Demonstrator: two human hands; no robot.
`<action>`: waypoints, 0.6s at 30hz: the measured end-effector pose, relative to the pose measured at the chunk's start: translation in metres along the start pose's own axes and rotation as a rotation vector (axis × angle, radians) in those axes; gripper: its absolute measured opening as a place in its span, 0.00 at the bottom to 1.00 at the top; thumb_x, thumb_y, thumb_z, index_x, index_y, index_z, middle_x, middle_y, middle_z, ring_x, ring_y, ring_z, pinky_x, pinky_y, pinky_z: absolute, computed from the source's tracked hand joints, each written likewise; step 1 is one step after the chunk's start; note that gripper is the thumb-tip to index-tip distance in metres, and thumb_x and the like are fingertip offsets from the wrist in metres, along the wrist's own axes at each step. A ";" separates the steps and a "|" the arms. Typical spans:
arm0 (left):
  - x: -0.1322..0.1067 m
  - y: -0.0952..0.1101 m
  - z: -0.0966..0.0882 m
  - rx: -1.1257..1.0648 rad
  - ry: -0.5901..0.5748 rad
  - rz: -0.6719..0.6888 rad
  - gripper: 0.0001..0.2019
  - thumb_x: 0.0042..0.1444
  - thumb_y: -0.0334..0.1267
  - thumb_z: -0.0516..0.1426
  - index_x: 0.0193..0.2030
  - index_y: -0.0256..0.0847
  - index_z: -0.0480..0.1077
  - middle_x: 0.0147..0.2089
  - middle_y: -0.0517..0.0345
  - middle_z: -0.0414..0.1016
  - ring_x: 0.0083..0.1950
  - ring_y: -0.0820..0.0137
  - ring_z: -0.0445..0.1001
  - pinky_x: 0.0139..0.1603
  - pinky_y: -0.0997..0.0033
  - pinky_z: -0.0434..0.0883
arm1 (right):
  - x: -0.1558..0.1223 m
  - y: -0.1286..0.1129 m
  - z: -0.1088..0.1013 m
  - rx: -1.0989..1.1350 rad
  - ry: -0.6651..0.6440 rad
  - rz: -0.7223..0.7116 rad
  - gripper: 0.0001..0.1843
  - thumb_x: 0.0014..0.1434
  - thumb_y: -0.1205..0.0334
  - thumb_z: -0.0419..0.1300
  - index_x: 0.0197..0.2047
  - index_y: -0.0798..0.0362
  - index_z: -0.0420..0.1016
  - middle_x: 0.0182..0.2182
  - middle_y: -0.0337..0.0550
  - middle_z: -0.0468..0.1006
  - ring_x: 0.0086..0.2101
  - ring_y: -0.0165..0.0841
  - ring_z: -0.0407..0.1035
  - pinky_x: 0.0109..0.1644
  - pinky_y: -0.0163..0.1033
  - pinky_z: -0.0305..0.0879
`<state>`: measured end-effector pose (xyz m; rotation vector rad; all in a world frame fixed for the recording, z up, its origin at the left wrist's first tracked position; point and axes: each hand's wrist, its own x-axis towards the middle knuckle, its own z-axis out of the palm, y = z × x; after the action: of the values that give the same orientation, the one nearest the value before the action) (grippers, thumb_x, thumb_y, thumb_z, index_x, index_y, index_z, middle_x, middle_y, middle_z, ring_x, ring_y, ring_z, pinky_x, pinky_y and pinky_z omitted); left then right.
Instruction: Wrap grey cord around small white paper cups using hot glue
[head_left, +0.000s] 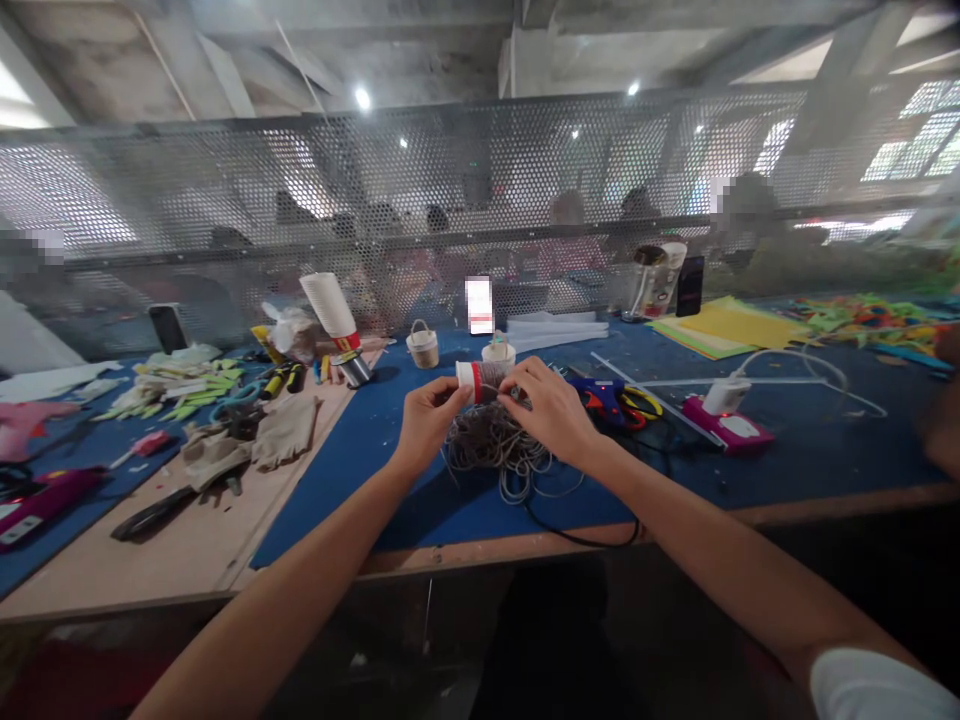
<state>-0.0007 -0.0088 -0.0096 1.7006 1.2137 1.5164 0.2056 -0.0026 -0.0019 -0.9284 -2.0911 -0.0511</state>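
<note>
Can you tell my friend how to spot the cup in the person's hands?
On the blue work surface, find the tangled grey cord near the front edge. Just above it, the left hand holds the cup, with the right hand beside it. Unlike the upright handled cup behind it, this one is sideways, showing white and red beside wound cord.

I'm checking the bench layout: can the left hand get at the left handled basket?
Probably yes: nothing visible stands between the left hand and that basket, though its grip is on the red-and-white cup.
</note>
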 end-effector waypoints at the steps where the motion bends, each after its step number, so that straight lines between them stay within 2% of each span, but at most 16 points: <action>1: 0.000 0.001 0.001 -0.002 -0.009 -0.002 0.14 0.56 0.44 0.62 0.40 0.35 0.80 0.34 0.56 0.79 0.33 0.70 0.71 0.36 0.73 0.66 | 0.000 0.002 -0.002 0.043 -0.004 0.020 0.05 0.66 0.61 0.58 0.43 0.50 0.74 0.43 0.45 0.76 0.42 0.35 0.72 0.47 0.40 0.66; 4: -0.002 0.003 0.002 0.009 -0.051 0.001 0.14 0.56 0.44 0.61 0.39 0.35 0.79 0.35 0.55 0.79 0.34 0.69 0.71 0.37 0.73 0.66 | 0.000 0.005 -0.005 0.175 -0.014 0.107 0.07 0.67 0.57 0.58 0.44 0.49 0.75 0.40 0.41 0.80 0.38 0.33 0.73 0.44 0.38 0.66; 7: -0.004 0.005 0.004 0.044 -0.094 0.011 0.13 0.56 0.44 0.61 0.37 0.35 0.79 0.34 0.56 0.79 0.34 0.70 0.71 0.36 0.73 0.66 | 0.001 0.005 -0.007 0.265 0.004 0.163 0.08 0.66 0.56 0.58 0.44 0.49 0.76 0.37 0.40 0.81 0.39 0.33 0.75 0.45 0.37 0.66; 11: -0.006 0.006 0.004 0.101 -0.137 0.044 0.11 0.57 0.42 0.60 0.35 0.36 0.79 0.31 0.58 0.76 0.31 0.72 0.68 0.34 0.73 0.63 | 0.003 0.003 -0.008 0.260 0.067 0.142 0.08 0.66 0.55 0.59 0.43 0.48 0.78 0.38 0.41 0.80 0.38 0.33 0.74 0.44 0.38 0.66; 18: -0.008 0.007 0.004 0.108 -0.157 0.059 0.10 0.57 0.42 0.60 0.34 0.37 0.78 0.31 0.58 0.74 0.31 0.71 0.67 0.34 0.73 0.62 | 0.005 0.004 -0.010 0.237 0.117 0.108 0.08 0.66 0.56 0.60 0.42 0.47 0.79 0.36 0.40 0.77 0.36 0.32 0.71 0.43 0.38 0.66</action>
<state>0.0053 -0.0182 -0.0081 1.9030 1.1918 1.3429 0.2130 -0.0003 0.0071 -0.8702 -1.8890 0.1901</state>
